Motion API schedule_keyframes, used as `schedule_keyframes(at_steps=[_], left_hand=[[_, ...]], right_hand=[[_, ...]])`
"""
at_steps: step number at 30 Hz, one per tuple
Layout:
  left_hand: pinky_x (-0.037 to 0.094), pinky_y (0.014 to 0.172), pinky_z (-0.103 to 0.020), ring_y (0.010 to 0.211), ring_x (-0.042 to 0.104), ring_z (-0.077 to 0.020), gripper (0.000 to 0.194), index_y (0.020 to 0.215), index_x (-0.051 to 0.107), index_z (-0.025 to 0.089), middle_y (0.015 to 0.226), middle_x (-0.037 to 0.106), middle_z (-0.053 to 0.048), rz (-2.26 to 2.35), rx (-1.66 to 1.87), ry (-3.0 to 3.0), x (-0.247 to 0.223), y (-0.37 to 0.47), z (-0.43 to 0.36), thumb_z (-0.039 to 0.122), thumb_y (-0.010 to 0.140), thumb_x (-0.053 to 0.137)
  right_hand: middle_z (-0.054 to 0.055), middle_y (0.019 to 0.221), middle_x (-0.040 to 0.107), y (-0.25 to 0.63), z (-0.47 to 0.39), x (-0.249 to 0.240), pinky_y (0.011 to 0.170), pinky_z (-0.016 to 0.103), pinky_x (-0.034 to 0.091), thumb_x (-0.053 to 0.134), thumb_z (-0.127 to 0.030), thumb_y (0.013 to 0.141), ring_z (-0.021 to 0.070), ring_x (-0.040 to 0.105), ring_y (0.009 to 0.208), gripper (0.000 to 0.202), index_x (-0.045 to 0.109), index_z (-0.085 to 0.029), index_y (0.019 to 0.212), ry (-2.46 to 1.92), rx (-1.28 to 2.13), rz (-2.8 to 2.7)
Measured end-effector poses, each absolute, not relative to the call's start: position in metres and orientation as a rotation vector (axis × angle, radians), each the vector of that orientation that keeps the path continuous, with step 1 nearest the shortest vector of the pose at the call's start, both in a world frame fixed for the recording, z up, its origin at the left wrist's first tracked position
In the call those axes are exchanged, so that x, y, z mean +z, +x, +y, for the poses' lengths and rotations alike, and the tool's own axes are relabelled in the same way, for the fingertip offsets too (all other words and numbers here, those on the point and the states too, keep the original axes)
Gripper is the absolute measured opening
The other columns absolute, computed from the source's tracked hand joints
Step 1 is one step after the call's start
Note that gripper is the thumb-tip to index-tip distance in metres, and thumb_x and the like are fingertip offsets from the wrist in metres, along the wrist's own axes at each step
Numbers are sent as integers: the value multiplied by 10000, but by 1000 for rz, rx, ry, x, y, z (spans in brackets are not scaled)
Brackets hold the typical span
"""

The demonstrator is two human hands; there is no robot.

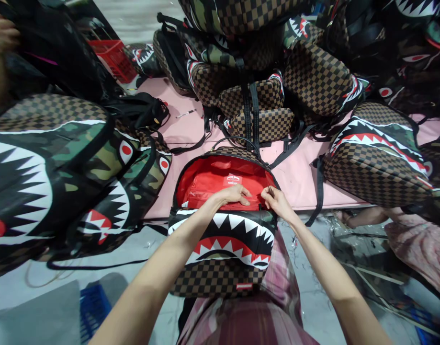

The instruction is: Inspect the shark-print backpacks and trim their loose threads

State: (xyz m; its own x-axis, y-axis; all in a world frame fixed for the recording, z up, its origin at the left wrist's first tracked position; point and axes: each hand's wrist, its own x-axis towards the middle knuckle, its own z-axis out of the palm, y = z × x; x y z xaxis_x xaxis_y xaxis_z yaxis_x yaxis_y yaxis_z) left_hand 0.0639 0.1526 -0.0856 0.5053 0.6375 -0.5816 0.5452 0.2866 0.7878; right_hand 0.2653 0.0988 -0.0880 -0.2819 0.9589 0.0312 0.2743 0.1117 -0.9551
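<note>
The open backpack (220, 275) stands at the near edge of the pink bench (291, 184), in front of the person, its mouth facing up. The left hand (234, 194) is inside that mouth, over the red lining (212, 179), right of its middle; whether its fingers close on anything I cannot tell. Just to its right, the right hand (275, 199) is at the opening's right edge, fingertips together; anything between them is too small to make out. The backpack's shark-teeth front lies nearer than both hands, and its handle (232, 139) farther.
</note>
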Motion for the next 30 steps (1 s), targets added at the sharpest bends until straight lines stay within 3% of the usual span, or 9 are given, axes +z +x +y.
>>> schedule_keyframes(at_steps=[3,5,9,16,22,30], left_hand=[[375,619,-222,640,512,-122,363,800,680,143,685,614,27,1129,80,1381,-84,65,152,288,471,730],[378,632,-223,660,520,-128,355,794,685,145,705,624,21,1128,82,1393,-83,65,152,290,473,727],[375,631,-228,663,519,-132,315,775,686,146,697,623,19,1133,91,1428,-82,65,150,283,492,716],[382,645,-232,697,524,-140,317,812,669,154,741,622,18,1208,136,1479,-78,64,147,265,519,711],[370,587,-210,624,500,-114,322,805,646,153,673,591,22,1140,134,1456,-75,57,150,319,535,704],[293,496,-241,492,368,-92,162,609,581,139,519,456,18,1137,149,1443,-75,52,150,295,634,546]], right_hand=[[24,806,574,257,97,-94,695,247,411,522,-275,851,126,549,714,123,577,-173,809,-1239,888,-1900],[42,872,570,253,95,-97,707,243,401,520,-242,855,134,546,770,105,591,-176,817,-1280,768,-2038],[21,797,534,250,95,-95,625,234,364,515,-212,845,120,502,682,117,549,-174,741,-1361,765,-2124],[-68,506,420,253,99,-86,489,219,336,439,-344,865,99,413,446,207,490,-181,748,-1240,1310,-1631],[32,804,591,243,96,-88,682,240,397,521,-281,854,142,557,741,165,626,-183,773,-1393,742,-1953],[32,905,594,234,93,-82,600,232,358,450,-337,908,137,563,735,228,643,-217,925,-1549,540,-2262]])
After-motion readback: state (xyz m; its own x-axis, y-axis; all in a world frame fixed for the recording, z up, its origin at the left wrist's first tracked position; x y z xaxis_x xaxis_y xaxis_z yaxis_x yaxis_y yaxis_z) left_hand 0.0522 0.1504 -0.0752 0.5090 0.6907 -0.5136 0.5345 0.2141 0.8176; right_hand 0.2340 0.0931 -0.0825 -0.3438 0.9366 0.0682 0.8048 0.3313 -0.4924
